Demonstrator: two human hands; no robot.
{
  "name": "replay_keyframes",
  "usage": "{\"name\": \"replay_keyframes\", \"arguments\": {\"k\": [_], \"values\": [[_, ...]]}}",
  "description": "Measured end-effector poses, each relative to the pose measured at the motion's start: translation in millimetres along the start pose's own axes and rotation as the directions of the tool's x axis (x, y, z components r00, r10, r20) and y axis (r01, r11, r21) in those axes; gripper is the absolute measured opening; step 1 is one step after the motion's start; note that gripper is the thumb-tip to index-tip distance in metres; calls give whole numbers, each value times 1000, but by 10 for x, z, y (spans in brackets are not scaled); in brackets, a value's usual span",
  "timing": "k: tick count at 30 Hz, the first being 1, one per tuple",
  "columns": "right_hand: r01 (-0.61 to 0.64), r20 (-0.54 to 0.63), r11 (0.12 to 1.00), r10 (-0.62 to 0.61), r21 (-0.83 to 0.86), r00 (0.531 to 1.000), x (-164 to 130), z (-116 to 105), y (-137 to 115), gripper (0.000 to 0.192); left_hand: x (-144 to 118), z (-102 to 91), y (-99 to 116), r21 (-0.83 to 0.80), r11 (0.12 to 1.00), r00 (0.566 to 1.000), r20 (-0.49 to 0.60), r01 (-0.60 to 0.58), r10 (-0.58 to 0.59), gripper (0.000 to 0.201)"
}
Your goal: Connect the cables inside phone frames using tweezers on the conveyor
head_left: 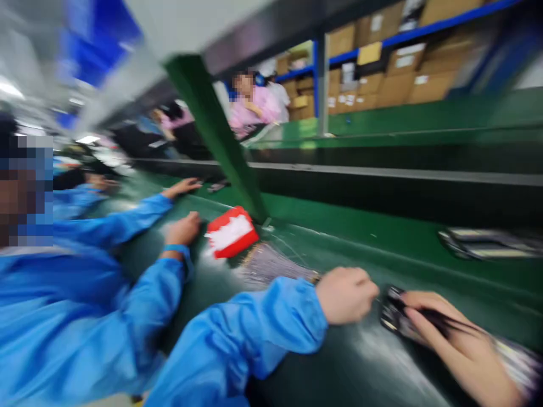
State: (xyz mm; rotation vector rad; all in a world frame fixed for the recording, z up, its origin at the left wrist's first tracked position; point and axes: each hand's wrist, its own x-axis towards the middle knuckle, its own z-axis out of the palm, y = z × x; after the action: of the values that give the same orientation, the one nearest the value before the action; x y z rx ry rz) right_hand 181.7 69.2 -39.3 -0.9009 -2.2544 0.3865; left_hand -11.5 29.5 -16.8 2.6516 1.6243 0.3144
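The whole view was smeared by motion, so fine detail was hard to read. The person's left hand (345, 295) came in from the 8 o'clock side in a bright blue sleeve (254, 333) and was curled into a loose fist, its fingers pressed together at the knuckles; whether they pinched anything could not be told. Just to its 3 o'clock lay a small dark part (394, 314) on the green bench (360, 237), with thin dark wires trailing off it toward 4 o'clock. The right hand (456, 333) reached in from the 5 o'clock corner, fingers stretched out flat and close together over those wires, the fingertips touching the dark part (the blur hid whether they gripped it or merely rested on it).

At about 10 o'clock from the left hand sat a red box (231, 230) with a white face, and between it and the left hand spread a pale bundle of fine strands (271, 264). A slanted green post (220, 141) rose from the bench just behind the red box. Far out at 3 o'clock of the frame lay another flat, dark, striped item (487, 243).

At 9 o'clock a co-worker in the same blue clothing had two hands on the bench, the nearer hand (183, 229) just beside the red box and the farther hand (184, 186) beyond it. Shelves of cardboard boxes (407, 62) filled the 1 o'clock background.
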Motion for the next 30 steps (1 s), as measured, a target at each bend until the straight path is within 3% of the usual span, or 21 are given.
{"name": "replay_keyframes", "arguments": {"k": [3,9,17,30], "values": [[-199,106,954,179,224,978,44,-166,-199,9,-44,-61,-21,-31,1000,999,-44,4,-6,15],[-382,150,861,352,335,924,124,-151,-353,9,-100,-113,-49,-121,990,997,-23,-71,69,18],[-425,102,787,427,447,899,107,-152,-368,5,-33,-68,38,-89,995,999,-25,-39,37,20],[-457,155,754,439,473,885,101,-142,-371,6,-38,-66,60,6,997,994,-75,-73,73,22]]}}
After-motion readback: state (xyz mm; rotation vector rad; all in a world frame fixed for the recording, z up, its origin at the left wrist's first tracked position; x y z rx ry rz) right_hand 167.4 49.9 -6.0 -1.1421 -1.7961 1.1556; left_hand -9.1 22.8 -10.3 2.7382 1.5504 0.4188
